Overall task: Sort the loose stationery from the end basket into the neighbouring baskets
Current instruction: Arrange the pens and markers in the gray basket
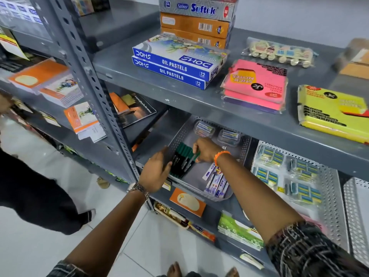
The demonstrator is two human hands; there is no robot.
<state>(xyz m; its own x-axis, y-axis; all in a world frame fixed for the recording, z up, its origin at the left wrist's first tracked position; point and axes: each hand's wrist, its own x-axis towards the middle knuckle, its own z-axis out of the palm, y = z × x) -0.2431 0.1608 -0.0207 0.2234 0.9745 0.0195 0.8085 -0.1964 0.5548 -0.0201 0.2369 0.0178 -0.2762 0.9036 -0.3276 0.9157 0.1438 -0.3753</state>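
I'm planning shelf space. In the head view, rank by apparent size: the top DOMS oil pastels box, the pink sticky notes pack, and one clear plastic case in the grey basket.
1. DOMS oil pastels box
2. Pink sticky notes pack
3. Clear plastic case

The case sits farther back, so its real size is unsure.

Two oil pastel boxes, three baskets, two hands.
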